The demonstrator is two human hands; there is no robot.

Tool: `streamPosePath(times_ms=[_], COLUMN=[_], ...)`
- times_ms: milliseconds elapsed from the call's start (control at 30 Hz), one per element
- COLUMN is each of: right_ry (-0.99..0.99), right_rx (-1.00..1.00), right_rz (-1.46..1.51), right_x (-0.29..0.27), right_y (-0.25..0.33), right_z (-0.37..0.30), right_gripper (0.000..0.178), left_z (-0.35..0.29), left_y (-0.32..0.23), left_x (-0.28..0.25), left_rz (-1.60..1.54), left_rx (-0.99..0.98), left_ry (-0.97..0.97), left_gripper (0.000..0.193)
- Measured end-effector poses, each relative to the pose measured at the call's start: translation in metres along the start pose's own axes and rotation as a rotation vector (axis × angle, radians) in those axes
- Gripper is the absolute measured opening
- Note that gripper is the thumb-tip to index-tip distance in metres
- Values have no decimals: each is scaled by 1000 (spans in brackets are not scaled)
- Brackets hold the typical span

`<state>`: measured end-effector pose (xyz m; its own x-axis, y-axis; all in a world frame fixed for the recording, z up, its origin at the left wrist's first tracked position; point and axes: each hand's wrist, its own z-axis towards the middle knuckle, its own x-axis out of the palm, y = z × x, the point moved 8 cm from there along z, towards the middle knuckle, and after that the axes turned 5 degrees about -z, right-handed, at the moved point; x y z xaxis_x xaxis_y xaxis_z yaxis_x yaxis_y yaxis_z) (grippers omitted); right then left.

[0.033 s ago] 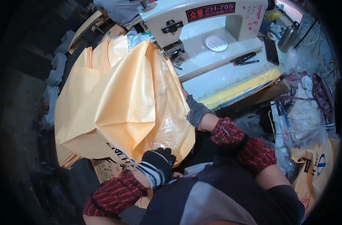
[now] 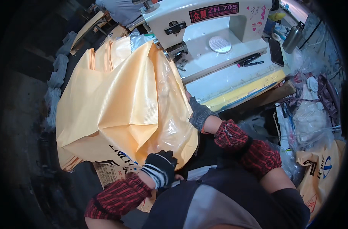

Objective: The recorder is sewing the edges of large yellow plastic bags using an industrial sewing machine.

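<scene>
A large yellow woven plastic bag (image 2: 124, 95) with a clear plastic liner (image 2: 170, 126) spreads across the left and middle, its right edge beside the sewing machine (image 2: 204, 23). My left hand (image 2: 160, 167), in a black glove with white stripes, closes on the bag's near edge, with bare fingertips showing. My right hand (image 2: 200, 113), in a grey glove, grips the bag's right rim just below the machine bed; some of its fingers are hidden behind the rim. Patterned red and black sleeves cover both forearms.
More folded yellow bags (image 2: 101, 56) are stacked behind. Two pens (image 2: 250, 61), a dark phone (image 2: 276, 52) and a grey metal bottle (image 2: 294, 37) lie or stand by the machine. Clear plastic wrap (image 2: 311, 110) and another printed bag (image 2: 322, 175) are at the right.
My left hand and the near part of the bag have shifted very slightly; both hands keep their hold.
</scene>
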<state>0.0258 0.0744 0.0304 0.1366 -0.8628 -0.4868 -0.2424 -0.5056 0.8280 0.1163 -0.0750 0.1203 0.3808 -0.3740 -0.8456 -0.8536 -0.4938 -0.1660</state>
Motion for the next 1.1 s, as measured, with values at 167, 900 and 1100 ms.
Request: streamPosePath(times_ms=[167, 900, 1100], right_ry=[20, -170, -121], right_rx=[29, 160, 42], right_rz=[51, -640, -355], right_x=[10, -32, -35], right_y=[-15, 34, 34], right_z=[2, 62, 79], right_gripper=[78, 79, 66], left_z=[-1, 32, 76], left_y=[20, -23, -66], left_x=[-24, -166, -51], left_rz=[-51, 417, 121], left_rx=[95, 154, 329], left_ry=[-239, 159, 86], left_gripper=[21, 20, 21])
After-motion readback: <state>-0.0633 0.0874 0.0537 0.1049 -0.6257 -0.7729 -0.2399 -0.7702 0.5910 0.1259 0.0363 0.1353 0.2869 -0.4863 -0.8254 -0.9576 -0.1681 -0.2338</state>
